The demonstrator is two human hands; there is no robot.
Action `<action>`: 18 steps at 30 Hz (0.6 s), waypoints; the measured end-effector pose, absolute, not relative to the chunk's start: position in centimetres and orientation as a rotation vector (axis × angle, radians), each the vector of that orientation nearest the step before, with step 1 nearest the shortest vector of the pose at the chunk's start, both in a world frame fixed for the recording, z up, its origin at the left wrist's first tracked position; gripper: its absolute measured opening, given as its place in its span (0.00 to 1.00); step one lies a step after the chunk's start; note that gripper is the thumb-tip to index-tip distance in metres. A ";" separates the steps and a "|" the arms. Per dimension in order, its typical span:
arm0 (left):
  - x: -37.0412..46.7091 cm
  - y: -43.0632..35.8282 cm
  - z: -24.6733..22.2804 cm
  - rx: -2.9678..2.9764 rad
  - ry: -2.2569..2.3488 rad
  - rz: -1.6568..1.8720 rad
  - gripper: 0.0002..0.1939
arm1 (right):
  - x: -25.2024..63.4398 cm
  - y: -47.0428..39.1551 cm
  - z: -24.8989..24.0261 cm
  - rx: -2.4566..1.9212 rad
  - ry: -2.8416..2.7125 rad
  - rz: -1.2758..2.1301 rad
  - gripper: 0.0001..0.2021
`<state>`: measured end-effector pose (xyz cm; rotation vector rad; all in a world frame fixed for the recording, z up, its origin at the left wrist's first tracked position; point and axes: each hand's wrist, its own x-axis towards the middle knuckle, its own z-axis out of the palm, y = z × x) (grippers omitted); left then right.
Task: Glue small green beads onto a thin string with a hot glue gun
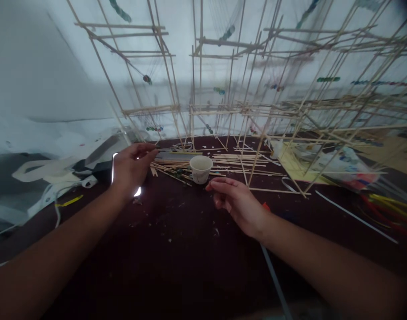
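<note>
My left hand (131,166) is raised above the left side of the dark table, thumb and fingers drawn together in a pinch. Anything between its fingertips is too small to make out. Behind that hand a brightly lit object (137,191) shows at its edges, mostly hidden. My right hand (235,202) has its fingers curled together just right of a small white cup (201,170); whether it holds anything I cannot make out. The cup stands upright between my hands. Thin wooden sticks (239,161) lie behind and beside it, with small dark green beads (179,172) at its left.
A tall frame of thin sticks (246,109) with hanging bead strands (219,90) rises behind the table. Plastic bags (345,164) and yellow paper (290,164) are at the right. A white cable (58,209) and pale scraps (45,171) lie at the left.
</note>
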<state>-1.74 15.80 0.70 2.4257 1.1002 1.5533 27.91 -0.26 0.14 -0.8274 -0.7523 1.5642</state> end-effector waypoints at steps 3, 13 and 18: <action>-1.4 18.0 1.2 2.376 1.227 1.377 0.18 | 28.0 -0.1 0.0 -0.842 -0.771 1.532 0.15; 4.4 20.3 0.2 2.431 1.283 0.733 0.20 | 28.0 0.2 -0.6 -0.887 -0.850 1.510 0.14; 3.7 19.3 0.1 2.467 1.326 0.593 0.19 | 27.9 0.0 -0.7 -0.877 -0.880 1.521 0.12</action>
